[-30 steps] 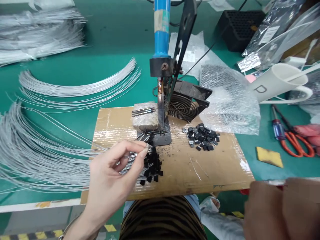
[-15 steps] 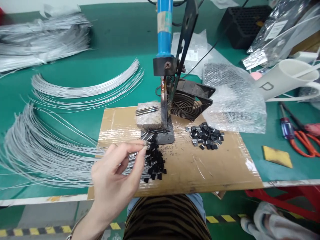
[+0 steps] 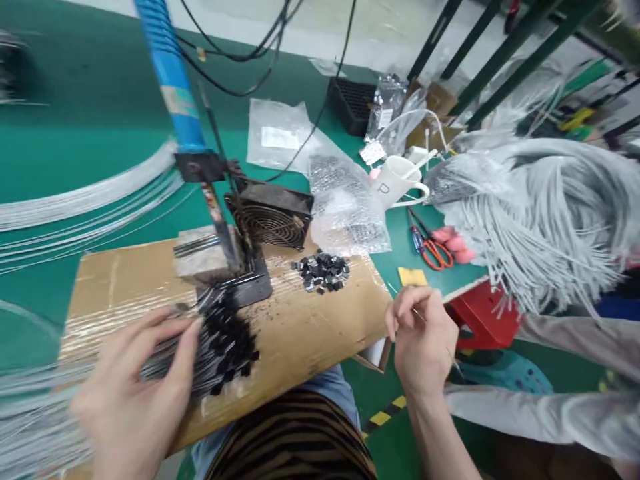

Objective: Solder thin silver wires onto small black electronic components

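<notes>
My left hand [image 3: 133,393] lies on a flat bundle of thin grey wires [image 3: 165,363], its fingers closed over them just behind their black end pieces [image 3: 227,340]. The bundle rests on a taped cardboard board [image 3: 310,327]. Beyond the board's right edge, my right hand [image 3: 420,337] is pinched shut on a single thin wire. A soldering iron with a blue handle [image 3: 167,73] stands clamped over a small metal base [image 3: 250,287] just behind the black ends. A small heap of loose black pieces [image 3: 323,270] sits on the board between my hands.
Behind the iron stands a black fan [image 3: 270,217], with bubble wrap [image 3: 345,200] and a white mug [image 3: 395,183] to its right. Orange scissors [image 3: 433,250] and a yellow sponge [image 3: 411,275] lie near the table edge. A big bundle of grey wires [image 3: 540,220] hangs at the right above a red stool [image 3: 483,317].
The view has swung to the right and tilted. My right hand has come into view, pinching a thin wire. My left hand has slid back along the wire bundle.
</notes>
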`<state>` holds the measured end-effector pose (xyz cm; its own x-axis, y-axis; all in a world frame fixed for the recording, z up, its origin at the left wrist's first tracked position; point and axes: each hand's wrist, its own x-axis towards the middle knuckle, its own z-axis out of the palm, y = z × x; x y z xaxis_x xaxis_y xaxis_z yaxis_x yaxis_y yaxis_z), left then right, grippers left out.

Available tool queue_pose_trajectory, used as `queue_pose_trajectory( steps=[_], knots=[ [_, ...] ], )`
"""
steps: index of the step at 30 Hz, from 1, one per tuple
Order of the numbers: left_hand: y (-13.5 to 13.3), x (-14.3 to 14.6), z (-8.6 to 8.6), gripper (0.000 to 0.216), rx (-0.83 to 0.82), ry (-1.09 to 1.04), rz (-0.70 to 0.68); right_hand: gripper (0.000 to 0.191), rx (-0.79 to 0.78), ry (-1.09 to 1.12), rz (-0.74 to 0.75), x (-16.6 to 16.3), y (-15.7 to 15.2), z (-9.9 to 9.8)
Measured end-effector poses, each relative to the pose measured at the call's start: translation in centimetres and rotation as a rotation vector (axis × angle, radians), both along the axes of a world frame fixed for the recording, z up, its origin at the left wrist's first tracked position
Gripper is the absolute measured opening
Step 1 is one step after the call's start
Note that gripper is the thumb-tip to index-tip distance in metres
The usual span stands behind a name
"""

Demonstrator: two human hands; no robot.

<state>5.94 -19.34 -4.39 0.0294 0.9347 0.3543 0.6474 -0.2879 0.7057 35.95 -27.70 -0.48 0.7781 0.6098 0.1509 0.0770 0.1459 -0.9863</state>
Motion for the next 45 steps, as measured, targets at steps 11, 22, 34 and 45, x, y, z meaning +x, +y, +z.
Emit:
queue_pose_trajectory(
  steps=[11, 22, 34, 45],
  knots=[
    [2.7, -3.3, 4.8, 0.018, 0.061, 0.177, -0.014, 0.074, -0.031, 0.063, 0.055, 3.2, 1.0, -6.2],
    [17.1, -6.0, 3.6, 0.038, -0.132, 0.494, -0.055, 0.067, -0.024, 0.077, 0.052, 3.7, 0.5, -7.5],
    [21.3, -4.1, 1.9, 0.039, -0.127, 0.330, -0.017, 0.052, -0.143, 0.055, 0.086, 3.1, -0.6, -7.9],
    [20.1, -6.5, 3.6, 0.037, -0.200, -0.052, 0.069, 0.058, -0.398, -0.047, 0.089, 3.0, -0.9, -7.5]
  ],
)
